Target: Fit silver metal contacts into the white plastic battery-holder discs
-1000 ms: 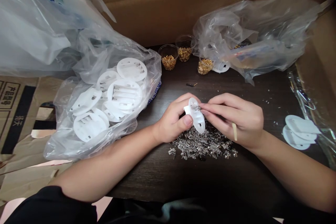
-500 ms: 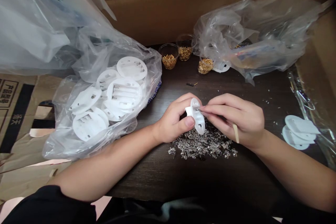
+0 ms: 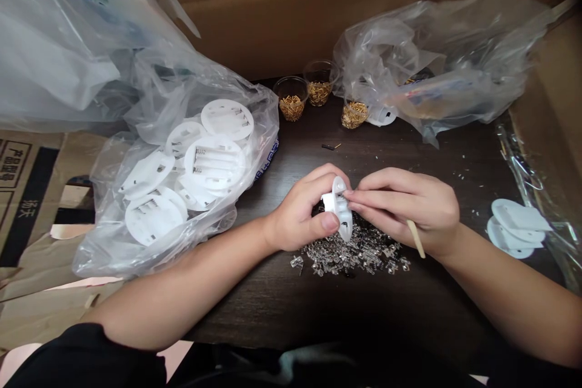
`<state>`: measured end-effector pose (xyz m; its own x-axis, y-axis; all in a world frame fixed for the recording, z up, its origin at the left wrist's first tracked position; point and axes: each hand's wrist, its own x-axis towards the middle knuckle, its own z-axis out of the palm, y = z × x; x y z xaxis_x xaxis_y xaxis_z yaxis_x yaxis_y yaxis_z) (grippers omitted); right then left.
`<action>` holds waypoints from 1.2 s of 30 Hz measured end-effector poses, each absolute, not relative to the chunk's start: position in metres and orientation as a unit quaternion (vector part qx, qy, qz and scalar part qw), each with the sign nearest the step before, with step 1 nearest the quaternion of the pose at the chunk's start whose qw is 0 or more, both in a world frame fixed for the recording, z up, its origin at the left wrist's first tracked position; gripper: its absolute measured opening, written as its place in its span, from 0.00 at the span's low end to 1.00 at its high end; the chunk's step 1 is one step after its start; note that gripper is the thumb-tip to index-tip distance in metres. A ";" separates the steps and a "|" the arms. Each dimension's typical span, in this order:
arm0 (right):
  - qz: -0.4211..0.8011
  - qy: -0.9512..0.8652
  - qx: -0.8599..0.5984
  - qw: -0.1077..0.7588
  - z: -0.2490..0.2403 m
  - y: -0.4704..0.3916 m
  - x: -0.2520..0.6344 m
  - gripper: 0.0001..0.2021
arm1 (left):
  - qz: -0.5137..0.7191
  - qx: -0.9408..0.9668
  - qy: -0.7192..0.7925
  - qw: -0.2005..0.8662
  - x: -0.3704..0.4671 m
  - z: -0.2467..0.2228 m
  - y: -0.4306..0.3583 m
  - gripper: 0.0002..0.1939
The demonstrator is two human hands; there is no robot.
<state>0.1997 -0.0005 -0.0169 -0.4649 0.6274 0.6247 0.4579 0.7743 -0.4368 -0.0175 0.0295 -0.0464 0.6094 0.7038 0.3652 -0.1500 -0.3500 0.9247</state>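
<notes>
My left hand is closed on a white round plastic battery holder, tilted nearly edge-on, with the thumb on its near side. My right hand has its thumb and fingertips pinched at the holder's open face; whatever small part lies between those fingertips is too small to make out. A pale wooden stick is tucked in the same hand, its end poking out below the curled fingers. Under both hands spreads a heap of small metal battery contacts, partly covered by them.
On the left, a clear plastic bag holds several white holders. Clear cups of gold-coloured pins stand at the back beside another plastic bag. Stacked white holders lie at the right. Cardboard walls bound the dark table.
The holder has turned slightly more edge-on and shifted a little right and down. The wooden stick's end has swung down and right, with more of it showing.
</notes>
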 end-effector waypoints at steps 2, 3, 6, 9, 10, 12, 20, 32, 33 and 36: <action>0.104 -0.850 -0.315 0.409 -0.018 -0.001 0.199 0.10 | 0.399 0.721 0.195 0.532 -0.018 -0.046 0.029 0.37; 0.106 -0.849 -0.312 0.412 -0.019 -0.002 0.199 0.09 | 0.400 0.722 0.196 0.529 -0.018 -0.046 0.029 0.37; 0.116 -0.849 -0.300 0.419 -0.022 -0.002 0.198 0.08 | 0.406 0.730 0.197 0.513 -0.018 -0.047 0.030 0.37; 0.110 -0.852 -0.298 0.417 -0.022 -0.003 0.197 0.07 | 0.410 0.746 0.191 0.488 -0.017 -0.048 0.030 0.37; 0.103 -0.852 -0.301 0.416 -0.021 -0.003 0.197 0.08 | 0.411 0.752 0.190 0.480 -0.017 -0.048 0.030 0.36; 0.089 -0.851 -0.311 0.413 -0.018 -0.004 0.198 0.08 | 0.412 0.759 0.187 0.469 -0.017 -0.049 0.030 0.36; 0.039 -0.842 -0.356 0.404 -0.011 -0.010 0.191 0.07 | 0.427 0.767 0.191 0.439 -0.016 -0.050 0.030 0.34; 0.162 -0.767 -0.448 0.429 0.003 -0.013 0.182 0.05 | 0.442 0.766 0.193 0.426 -0.015 -0.049 0.031 0.36; 0.161 -0.765 -0.457 0.424 0.004 -0.014 0.181 0.04 | 0.442 0.768 0.194 0.421 -0.015 -0.049 0.031 0.36; 0.180 -0.759 -0.469 0.415 0.007 -0.016 0.181 0.03 | 0.441 0.772 0.190 0.416 -0.015 -0.047 0.031 0.36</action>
